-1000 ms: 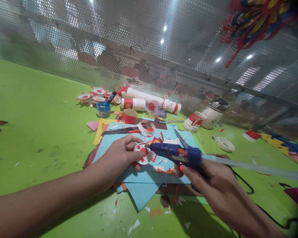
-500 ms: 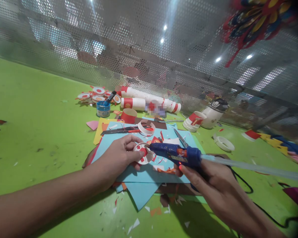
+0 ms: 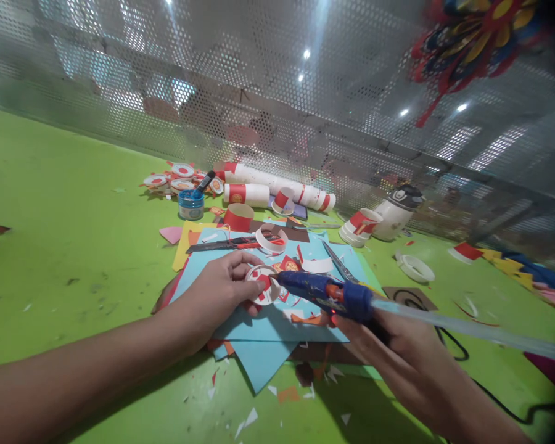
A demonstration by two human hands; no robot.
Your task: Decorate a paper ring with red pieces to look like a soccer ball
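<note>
Between the thumb and fingers of my left hand (image 3: 229,285) is a small round white disc (image 3: 269,295) with red paper pieces on its face. My right hand (image 3: 393,345) grips a blue glue gun (image 3: 324,292), a long clear glue stick (image 3: 462,328) running out of its back. The gun's nozzle meets or hovers just over the disc's right part; contact cannot be told. Both hands are above light blue paper sheets (image 3: 259,364), where red and orange scraps, a white paper ring (image 3: 271,239), a box cutter (image 3: 217,245) and scissors (image 3: 340,262) lie.
Behind the sheets stand a blue jar (image 3: 191,205), a red paper ring (image 3: 238,217) and long white-and-red paper cup rolls (image 3: 277,180). Stacked cups (image 3: 359,227) and a white bottle (image 3: 395,213) are at right. A black cable (image 3: 499,401) curls at lower right; a perforated screen (image 3: 134,80) rises behind.
The glue gun's nozzle has shifted slightly left and down over the disc, and my right hand has tilted a little. My left hand still holds the disc.
</note>
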